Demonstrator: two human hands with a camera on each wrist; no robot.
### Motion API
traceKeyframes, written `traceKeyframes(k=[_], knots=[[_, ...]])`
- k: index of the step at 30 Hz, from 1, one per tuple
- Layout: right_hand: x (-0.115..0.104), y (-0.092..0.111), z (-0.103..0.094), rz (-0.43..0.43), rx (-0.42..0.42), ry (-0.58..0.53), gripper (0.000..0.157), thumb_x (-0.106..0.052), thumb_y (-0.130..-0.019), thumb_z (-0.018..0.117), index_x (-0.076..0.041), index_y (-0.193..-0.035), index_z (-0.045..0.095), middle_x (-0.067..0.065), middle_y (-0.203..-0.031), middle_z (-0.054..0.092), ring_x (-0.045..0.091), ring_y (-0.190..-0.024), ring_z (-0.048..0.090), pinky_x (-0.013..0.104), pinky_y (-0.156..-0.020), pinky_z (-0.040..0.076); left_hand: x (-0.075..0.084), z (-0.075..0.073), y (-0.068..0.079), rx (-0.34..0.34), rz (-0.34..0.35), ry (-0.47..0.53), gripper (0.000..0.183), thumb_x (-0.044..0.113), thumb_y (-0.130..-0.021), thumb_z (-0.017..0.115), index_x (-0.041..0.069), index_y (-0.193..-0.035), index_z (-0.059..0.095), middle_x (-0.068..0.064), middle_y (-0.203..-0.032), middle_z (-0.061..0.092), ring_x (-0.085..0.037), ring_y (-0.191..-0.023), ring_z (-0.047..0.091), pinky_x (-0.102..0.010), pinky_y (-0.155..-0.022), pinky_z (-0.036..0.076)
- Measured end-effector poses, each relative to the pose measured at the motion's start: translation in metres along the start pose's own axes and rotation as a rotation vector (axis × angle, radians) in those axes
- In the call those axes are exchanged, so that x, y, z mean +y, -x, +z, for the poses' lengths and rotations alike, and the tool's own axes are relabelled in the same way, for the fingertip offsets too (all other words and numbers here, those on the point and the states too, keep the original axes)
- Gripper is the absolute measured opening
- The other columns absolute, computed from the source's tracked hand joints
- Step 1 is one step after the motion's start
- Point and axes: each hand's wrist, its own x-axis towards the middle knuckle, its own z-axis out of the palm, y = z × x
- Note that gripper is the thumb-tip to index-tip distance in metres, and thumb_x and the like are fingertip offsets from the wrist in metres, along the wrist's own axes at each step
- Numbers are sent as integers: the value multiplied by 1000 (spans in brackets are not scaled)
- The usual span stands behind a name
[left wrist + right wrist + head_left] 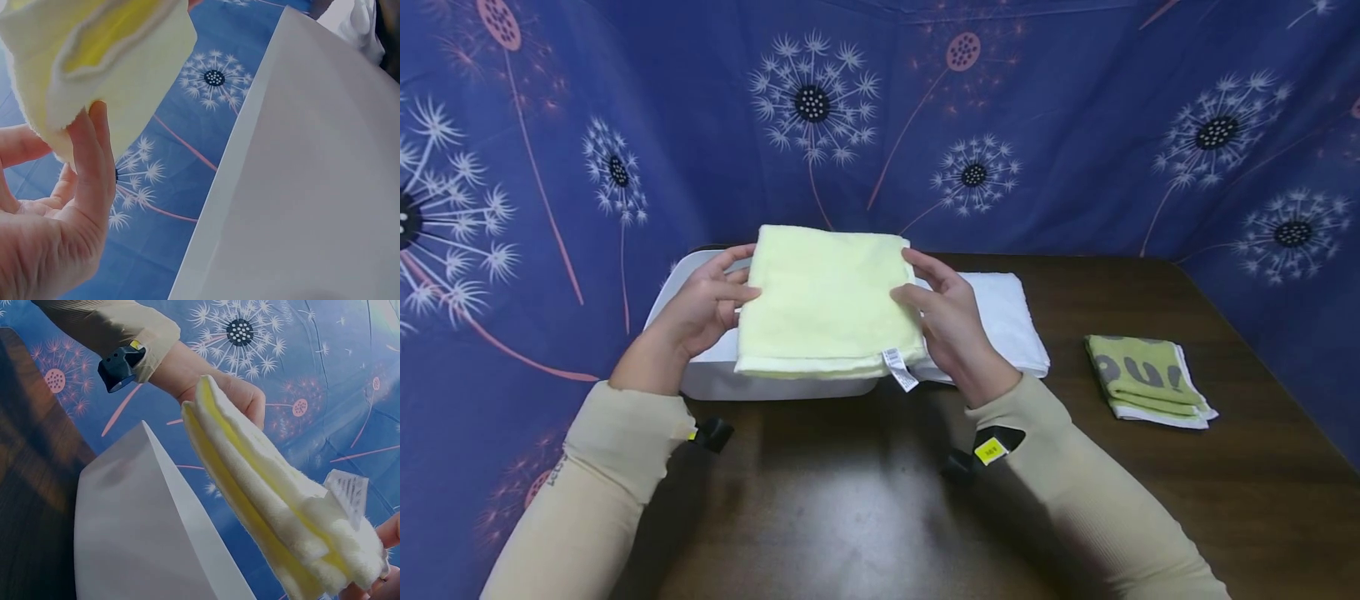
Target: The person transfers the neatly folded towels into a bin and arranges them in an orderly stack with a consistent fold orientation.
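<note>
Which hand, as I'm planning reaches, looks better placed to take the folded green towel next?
Probably the right hand: the green towel lies on its side of the table. The left hand is farther off. Both hold the yellow towel, so neither is free.

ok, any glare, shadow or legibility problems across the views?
Head: bright glare on the dark brown wooden table, darker shadow to either side, print unreadable on the white fabric tag of the pale yellow folded towel; left wrist: hazy, smooth white bin rendered flat grey; right wrist: bright wash at top right on the blue dandelion-print cloth backdrop, table dim at left.
</note>
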Motion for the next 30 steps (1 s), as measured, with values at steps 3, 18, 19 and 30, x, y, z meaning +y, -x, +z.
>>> traceKeyframes(k=[3, 18, 19, 30], knots=[[-1, -2, 2, 2, -1, 14, 56, 15, -78, 55, -4, -131, 52, 7, -132, 44, 20, -115, 44, 34, -89, 47, 2, -2, -1, -8, 2, 4, 52, -10, -89, 43, 7, -136, 29, -10, -117, 50, -14, -78, 64, -26, -61, 54], [0, -12, 12, 43, 8, 29, 55, 13, -78, 57, -5, -129, 54, 8, -131, 45, 21, -114, 46, 36, -89, 46, 10, -12, -4, 14, -46, -49, 55, -7, -89, 49, 10, -137, 28, -9, -121, 47, -14, -77, 65, -27, -62, 54], [1, -12, 12, 45, 9, 25, 55, 14, -77, 57, -5, -129, 54, 9, -130, 45, 21, -113, 46, 36, -89, 47, 11, -13, -4, 11, -48, -49, 55, -7, -89, 49, 10, -137, 28, -9, -120, 47, -14, -76, 65, -27, -61, 54], [3, -18, 16, 74, 4, 44, 55, 12, -78, 58, -6, -130, 54, 8, -132, 42, 17, -122, 36, 36, -89, 44, 14, -19, -7, -6, -56, -73, 53, -9, -89, 48, 9, -135, 29, -9, -114, 52, -16, -72, 66, -27, -58, 54]])
